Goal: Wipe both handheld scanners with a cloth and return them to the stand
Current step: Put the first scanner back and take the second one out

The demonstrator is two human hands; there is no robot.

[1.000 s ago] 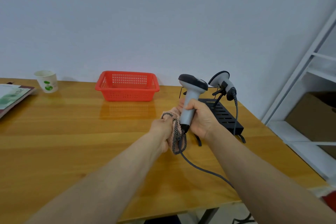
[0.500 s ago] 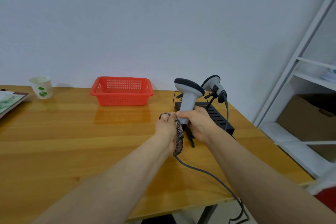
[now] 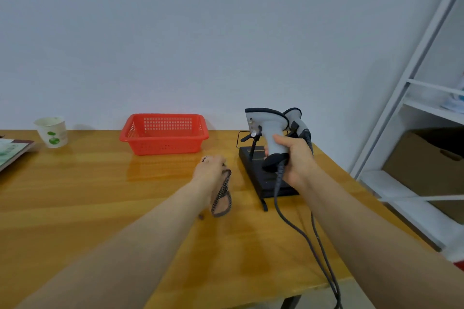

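Head camera view: the right hand (image 3: 295,159) has its fingers wrapped round the smooth pale-grey grip of the held scanner (image 3: 270,124). This is a pistol-shaped plastic scanner with a wide, flat head edged in black and a black rubbery collar at its base. A grey cable (image 3: 296,228) runs from that collar, down across the worktop (image 3: 75,195) and over its near edge.

The scanner is upright above the far end of the stand (image 3: 253,167), a black slotted metal base with thin wire cradle arms. Its head is close to one arm, though contact cannot be made out. The second scanner (image 3: 297,120), of the same shape, sits in the stand just behind it and is partly hidden.

The left hand (image 3: 211,168) is blurred and low over the glossy, honey-coloured wooden worktop. Its fingers are curled on the cloth (image 3: 222,194), a dark, net-patterned fabric hanging in a limp loop by the wrist, well apart from both scanners.

A red plastic lattice basket (image 3: 164,133), a white paper cup (image 3: 51,132) with green spots and a printed booklet (image 3: 11,153) stand further left. White metal shelving (image 3: 411,88) on the right holds a cardboard box (image 3: 426,158).

Half a second ago both hands met at the grip, with the cloth against it. Since then the left hand has drawn away with the cloth, and the right has carried the scanner over to the stand and turned its head.
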